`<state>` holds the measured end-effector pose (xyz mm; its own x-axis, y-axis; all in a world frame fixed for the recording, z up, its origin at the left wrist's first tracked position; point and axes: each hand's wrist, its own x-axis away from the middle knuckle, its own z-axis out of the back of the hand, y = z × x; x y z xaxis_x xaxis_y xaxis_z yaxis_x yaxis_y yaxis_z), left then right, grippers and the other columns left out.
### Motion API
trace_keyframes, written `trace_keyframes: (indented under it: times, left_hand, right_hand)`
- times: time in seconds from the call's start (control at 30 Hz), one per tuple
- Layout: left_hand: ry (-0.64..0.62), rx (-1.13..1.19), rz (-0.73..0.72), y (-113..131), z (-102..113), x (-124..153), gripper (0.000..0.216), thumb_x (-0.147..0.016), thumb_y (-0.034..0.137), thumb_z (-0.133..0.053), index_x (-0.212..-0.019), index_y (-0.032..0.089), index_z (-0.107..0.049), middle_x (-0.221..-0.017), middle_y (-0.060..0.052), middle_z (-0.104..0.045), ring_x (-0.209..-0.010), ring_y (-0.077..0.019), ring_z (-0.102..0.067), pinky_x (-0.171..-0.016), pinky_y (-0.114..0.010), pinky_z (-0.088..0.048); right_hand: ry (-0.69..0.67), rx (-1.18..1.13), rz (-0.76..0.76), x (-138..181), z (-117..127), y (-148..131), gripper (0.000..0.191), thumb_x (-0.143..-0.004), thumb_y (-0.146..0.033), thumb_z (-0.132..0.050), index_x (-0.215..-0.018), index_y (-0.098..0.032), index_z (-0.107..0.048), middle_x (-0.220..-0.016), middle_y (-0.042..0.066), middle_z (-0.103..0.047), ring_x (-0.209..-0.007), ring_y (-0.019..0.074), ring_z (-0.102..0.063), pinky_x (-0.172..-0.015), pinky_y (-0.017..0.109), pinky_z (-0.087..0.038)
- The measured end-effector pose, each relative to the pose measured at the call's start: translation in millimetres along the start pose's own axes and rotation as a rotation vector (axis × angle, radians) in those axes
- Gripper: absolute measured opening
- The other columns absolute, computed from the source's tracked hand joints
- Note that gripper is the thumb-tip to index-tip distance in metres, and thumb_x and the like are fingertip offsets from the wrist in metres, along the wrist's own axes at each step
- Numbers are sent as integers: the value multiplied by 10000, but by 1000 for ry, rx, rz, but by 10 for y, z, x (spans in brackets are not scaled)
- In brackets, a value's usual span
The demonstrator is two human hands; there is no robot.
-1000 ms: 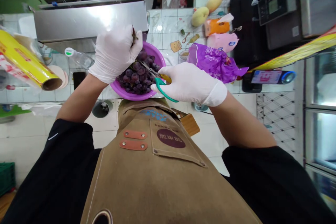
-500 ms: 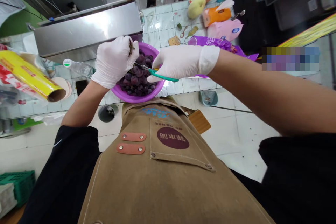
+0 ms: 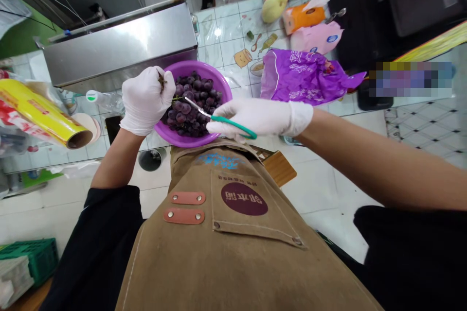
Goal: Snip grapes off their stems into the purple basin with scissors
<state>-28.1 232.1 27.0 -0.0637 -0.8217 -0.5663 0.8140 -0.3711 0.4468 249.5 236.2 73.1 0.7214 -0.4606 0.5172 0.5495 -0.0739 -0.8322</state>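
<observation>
A purple plastic basin [image 3: 223, 77] full of dark purple grapes [image 3: 203, 91] stands at the counter's front edge. My left hand [image 3: 148, 99], in a white glove, is closed around a brownish grape stem [image 3: 161, 80] at the basin's left side. Green-handled scissors [image 3: 225, 119] are in my gloved right hand [image 3: 257, 115], over the basin's right rim. Their blades point left over the grapes, toward a thin green stalk near my left fingers. The fingers of both hands are partly hidden.
Right of the basin lies a purple printed bag [image 3: 302, 77], with tissue packs [image 3: 315, 38] and yellow mangoes [image 3: 274, 7] behind it. A steel box [image 3: 120, 41] stands behind left. At left are a plastic bottle [image 3: 105, 100] and a yellow film roll [image 3: 40, 112].
My right hand has moved down and right with the scissors, uncovering more of the purple bag. My left hand has shifted left and lower, toward the basin's edge.
</observation>
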Motion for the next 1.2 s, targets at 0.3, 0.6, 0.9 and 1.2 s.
trace_keyframes:
  times: [0.3, 0.6, 0.9, 1.2]
  left_hand:
    - [114, -53, -39, -19, -17, 92, 357, -1103, 493, -548, -840, 258, -599, -745, -39, -613, -698, -190, -647, -700, -339, -509]
    - [-3, 9, -64, -24, 116, 163, 321, -1078, 475, -585, -855, 257, -661, -767, -46, -683, -674, -185, -623, -685, -340, -481]
    - [-212, 51, -175, -112, 398, 69, 428, -1125, 581, -541, -959, 254, -761, -835, -51, -707, -746, -191, -638, -726, -342, -500]
    - [-197, 71, -298, -101, 401, 106, 323, -1162, 469, -563, -1043, 242, -760, -860, -27, -678, -792, -173, -649, -746, -322, -478]
  right_hand:
    - [-71, -517, 59, -105, -267, 109, 578, -908, -720, -854, -970, -157, -735, -634, -30, -612, -481, 95, -524, -447, 233, -394]
    - [15, -400, 116, -69, -387, 245, 581, -934, -606, -860, -682, -217, -511, -535, -71, -514, -447, 76, -465, -465, 225, -359]
    - [-131, -433, 82, -179, -292, 334, 652, -872, -740, -877, -742, -209, -522, -639, -53, -543, -523, 76, -475, -490, 234, -350]
    - [-101, -512, 63, -473, -374, 253, 609, -947, -664, -859, -738, -200, -522, -647, -47, -535, -516, 68, -438, -491, 243, -332]
